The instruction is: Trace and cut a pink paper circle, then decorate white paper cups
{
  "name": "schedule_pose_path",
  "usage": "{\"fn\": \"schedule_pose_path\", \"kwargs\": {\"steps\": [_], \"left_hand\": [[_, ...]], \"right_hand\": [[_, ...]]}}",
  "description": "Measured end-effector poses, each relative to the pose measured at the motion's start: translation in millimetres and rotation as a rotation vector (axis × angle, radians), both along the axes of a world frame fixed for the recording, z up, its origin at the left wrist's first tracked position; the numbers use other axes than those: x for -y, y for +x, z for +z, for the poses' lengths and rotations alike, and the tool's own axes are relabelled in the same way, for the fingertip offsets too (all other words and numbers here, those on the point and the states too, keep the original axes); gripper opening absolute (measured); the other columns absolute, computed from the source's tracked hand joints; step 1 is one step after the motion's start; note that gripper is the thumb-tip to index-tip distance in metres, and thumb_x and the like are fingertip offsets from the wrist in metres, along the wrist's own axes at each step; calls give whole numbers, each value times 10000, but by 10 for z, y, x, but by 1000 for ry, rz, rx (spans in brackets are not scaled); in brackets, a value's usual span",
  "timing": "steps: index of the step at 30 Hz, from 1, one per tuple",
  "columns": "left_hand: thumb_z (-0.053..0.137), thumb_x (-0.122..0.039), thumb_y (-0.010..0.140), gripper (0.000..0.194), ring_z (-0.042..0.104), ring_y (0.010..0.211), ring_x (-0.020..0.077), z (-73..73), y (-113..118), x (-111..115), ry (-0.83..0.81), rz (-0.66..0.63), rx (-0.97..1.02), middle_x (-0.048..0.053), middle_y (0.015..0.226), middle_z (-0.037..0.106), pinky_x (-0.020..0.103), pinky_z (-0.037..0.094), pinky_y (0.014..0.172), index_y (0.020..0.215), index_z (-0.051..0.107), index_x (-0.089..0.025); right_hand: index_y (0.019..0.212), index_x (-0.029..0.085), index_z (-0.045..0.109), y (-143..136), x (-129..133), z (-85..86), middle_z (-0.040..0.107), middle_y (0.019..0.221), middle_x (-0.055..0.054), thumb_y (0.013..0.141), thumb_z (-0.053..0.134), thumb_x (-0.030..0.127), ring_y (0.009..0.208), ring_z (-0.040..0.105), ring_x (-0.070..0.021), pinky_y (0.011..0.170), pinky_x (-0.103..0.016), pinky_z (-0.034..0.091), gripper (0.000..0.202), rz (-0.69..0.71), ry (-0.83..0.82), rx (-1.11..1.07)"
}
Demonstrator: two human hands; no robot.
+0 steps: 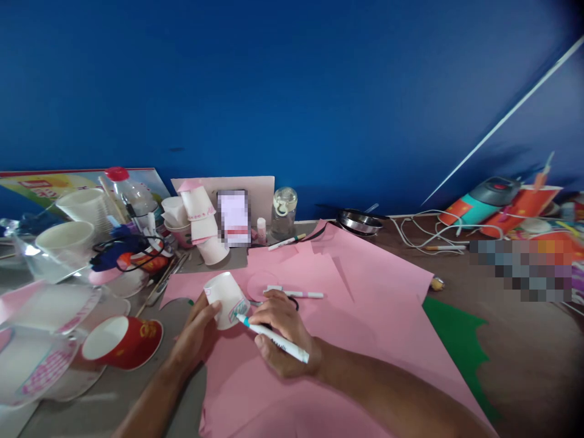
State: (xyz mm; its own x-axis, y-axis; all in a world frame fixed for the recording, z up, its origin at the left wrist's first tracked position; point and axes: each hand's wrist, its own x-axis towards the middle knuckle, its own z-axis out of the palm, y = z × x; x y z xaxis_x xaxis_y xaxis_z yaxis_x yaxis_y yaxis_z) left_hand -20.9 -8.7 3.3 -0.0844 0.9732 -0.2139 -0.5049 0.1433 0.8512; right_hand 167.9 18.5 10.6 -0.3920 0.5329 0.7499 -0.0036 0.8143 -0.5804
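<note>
My left hand (201,328) grips a white paper cup (222,295) by its side, tilted over the pink paper (274,401). A pink outline with teal strokes inside shows on the cup's wall. In my right hand (285,340) is a white marker (278,344), its teal tip touching or nearly touching the drawing. Just beyond that hand lies another white marker (310,295) with a pink band. Part of a dark loop, perhaps scissor handles, shows behind the right hand.
A red paper cup (132,342) lies left of my left arm, near decorated paper bowls (50,365). Stacked cups (203,228), a phone (233,218) and a glass bottle (285,210) stand along the wall. Green paper (456,340), a tape roll (360,222) and white cables (420,234) lie right.
</note>
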Motion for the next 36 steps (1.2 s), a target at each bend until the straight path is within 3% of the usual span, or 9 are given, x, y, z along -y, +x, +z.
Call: {"fn": "schedule_pose_path", "kwargs": {"steps": [9, 19, 27, 36], "left_hand": [[746, -304, 737, 578, 702, 929, 298, -6, 8, -11, 6, 11, -3, 84, 1032, 759, 373, 544, 817, 1287, 597, -204], [757, -318, 715, 594, 699, 950, 325, -4, 4, -1, -30, 42, 30, 97, 1040, 756, 419, 541, 845, 1276, 604, -200], [768, -308, 703, 587, 694, 927, 309, 37, 23, -13, -15, 39, -8, 84, 1004, 756, 398, 541, 820, 1257, 613, -191], [744, -293, 742, 544, 691, 924, 289, -17, 6, -15, 17, 8, -17, 75, 1034, 750, 367, 538, 804, 1260, 609, -198]], "right_hand": [[976, 229, 562, -9, -14, -37, 685, 779, -32, 767, 519, 158, 690, 629, -190, 897, -443, 461, 225, -63, -13, 9], [896, 221, 590, 34, -34, -56, 643, 715, -18, 812, 505, 211, 706, 601, -200, 871, -425, 458, 120, -152, -191, -17], [957, 234, 548, 14, 44, 9, 662, 754, -15, 790, 496, 186, 685, 628, -190, 945, -453, 431, 182, -31, -81, 16], [1013, 242, 526, -53, 51, -48, 692, 823, -30, 785, 504, 176, 729, 641, -194, 884, -418, 452, 239, 8, -22, 30]]}}
